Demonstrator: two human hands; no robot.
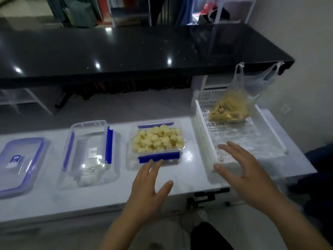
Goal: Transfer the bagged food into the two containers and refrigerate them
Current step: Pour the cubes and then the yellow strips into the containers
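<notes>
A clear container with blue clips [158, 157] sits mid-table, filled with pale yellow food cubes [158, 138]. To its left lies an empty clear container [90, 152] with blue side clips. A clear bag of yellowish food [228, 109] rests at the far end of a white perforated tray [203, 134]; an emptied clear bag [246, 139] lies flat in the tray. My left hand [149, 184] hovers open just in front of the filled container. Over the tray's near edge, my right hand [241, 170] is spread open, holding nothing.
A blue-rimmed lid [18, 163] lies at the table's left end. The white table [189, 174] ends close to my body. A black glossy counter [144, 51] runs behind. A thin plastic bag [259, 80] hangs near the counter's right corner.
</notes>
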